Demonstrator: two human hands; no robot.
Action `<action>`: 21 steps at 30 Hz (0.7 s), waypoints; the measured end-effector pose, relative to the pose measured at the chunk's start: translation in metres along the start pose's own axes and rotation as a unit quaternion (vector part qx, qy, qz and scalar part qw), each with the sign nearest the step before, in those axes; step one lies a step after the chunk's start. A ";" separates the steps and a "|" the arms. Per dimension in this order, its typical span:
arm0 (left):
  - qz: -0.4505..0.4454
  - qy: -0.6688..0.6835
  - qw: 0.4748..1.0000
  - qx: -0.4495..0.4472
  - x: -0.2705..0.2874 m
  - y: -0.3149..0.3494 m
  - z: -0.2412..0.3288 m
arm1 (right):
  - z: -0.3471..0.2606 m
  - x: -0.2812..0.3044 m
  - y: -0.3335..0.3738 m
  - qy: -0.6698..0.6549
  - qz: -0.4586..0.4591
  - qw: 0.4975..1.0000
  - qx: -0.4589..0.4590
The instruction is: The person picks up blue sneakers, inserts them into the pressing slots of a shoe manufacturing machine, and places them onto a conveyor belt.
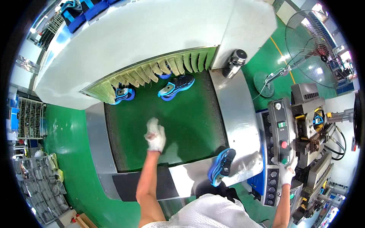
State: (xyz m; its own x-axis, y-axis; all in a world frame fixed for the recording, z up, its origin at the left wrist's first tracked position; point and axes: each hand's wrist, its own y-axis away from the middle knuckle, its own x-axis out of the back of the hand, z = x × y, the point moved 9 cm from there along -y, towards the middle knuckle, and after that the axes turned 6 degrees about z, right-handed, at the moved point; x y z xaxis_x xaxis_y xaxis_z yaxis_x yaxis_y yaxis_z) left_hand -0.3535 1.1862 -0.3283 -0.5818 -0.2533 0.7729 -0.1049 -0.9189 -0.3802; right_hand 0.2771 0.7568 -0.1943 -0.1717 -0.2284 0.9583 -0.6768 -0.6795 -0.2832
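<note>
- Left hand (pixel 155 136), white-gloved, is at 8 o'clock over the green belt (pixel 186 125): loosely open, nothing visible in it, fingers kinda blurry.
- Right hand (pixel 288 174), also gloved, sits at 4 o'clock by the control panel's (pixel 280 131) green button (pixel 284 161). Fingers spread, holding nothing visible; can't tell if it's pressing.
- Nearest blue-black shoe (pixel 224 165) rests on the steel edge (pixel 243 133) at 5 o'clock.
- Second shoe (pixel 178 86) is on the belt at 12, third shoe (pixel 125 94) at 10.
- Fringed curtain (pixel 148 72) at 11 gets in the way, mostly hiding a fourth shoe (pixel 165 76).
- Steel flask (pixel 235 64) between 1 and 2, big fan (pixel 319 49) at 2, wire rack (pixel 30 117) at 9.
</note>
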 end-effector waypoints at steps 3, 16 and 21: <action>0.083 -0.132 0.987 0.050 0.045 -0.109 -0.097 | 0.029 -0.006 0.065 0.054 -0.107 0.990 -0.076; -0.019 -0.188 0.977 0.097 0.046 -0.182 -0.217 | -0.010 -0.001 0.204 0.043 -0.354 0.862 -0.359; -0.021 -0.247 0.969 0.016 0.064 -0.112 -0.133 | -0.045 -0.005 0.210 -0.021 -0.363 0.888 -0.282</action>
State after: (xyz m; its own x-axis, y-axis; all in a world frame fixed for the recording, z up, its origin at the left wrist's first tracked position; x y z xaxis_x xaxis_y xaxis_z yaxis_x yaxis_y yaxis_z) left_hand -0.4862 1.3137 -0.3042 -0.1194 -0.3217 0.9393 -0.0905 -0.9386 -0.3330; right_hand 0.1035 0.6463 -0.2570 0.4751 0.0936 0.8749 -0.8511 -0.2033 0.4839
